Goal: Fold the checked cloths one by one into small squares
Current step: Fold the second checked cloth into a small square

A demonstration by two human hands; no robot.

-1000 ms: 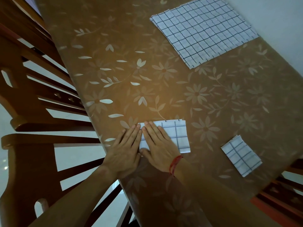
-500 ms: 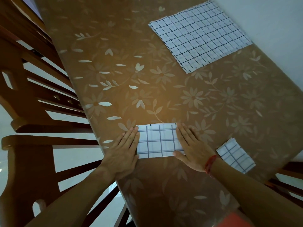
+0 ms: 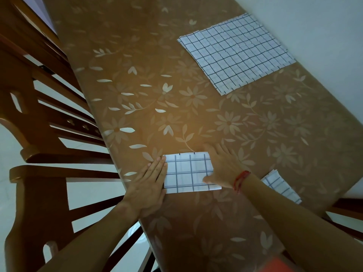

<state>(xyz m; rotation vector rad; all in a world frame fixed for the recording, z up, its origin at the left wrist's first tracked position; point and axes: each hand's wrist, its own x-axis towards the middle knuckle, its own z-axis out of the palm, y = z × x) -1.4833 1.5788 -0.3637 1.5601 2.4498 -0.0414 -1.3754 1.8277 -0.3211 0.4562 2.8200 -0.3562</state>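
A folded white cloth with dark checks (image 3: 189, 172) lies flat near the table's front edge as a small rectangle. My left hand (image 3: 150, 183) presses on its left edge with straight fingers. Flat on the cloth's right end lies my right hand (image 3: 222, 165), a red thread round its wrist. To the right, partly behind my right forearm, sits a small folded checked square (image 3: 280, 186). Spread open at the far right of the table are the unfolded checked cloths (image 3: 236, 59).
The table (image 3: 196, 114) wears a brown cover with pale flowers. Wooden chairs (image 3: 45, 154) stand along its left side, another chair's edge (image 3: 345, 209) shows at the right. A pale wall (image 3: 324, 36) borders the far right.
My right hand slid from the cloth's left part, beside my left hand, to its right end, smoothing it. The left hand stayed on the left edge.
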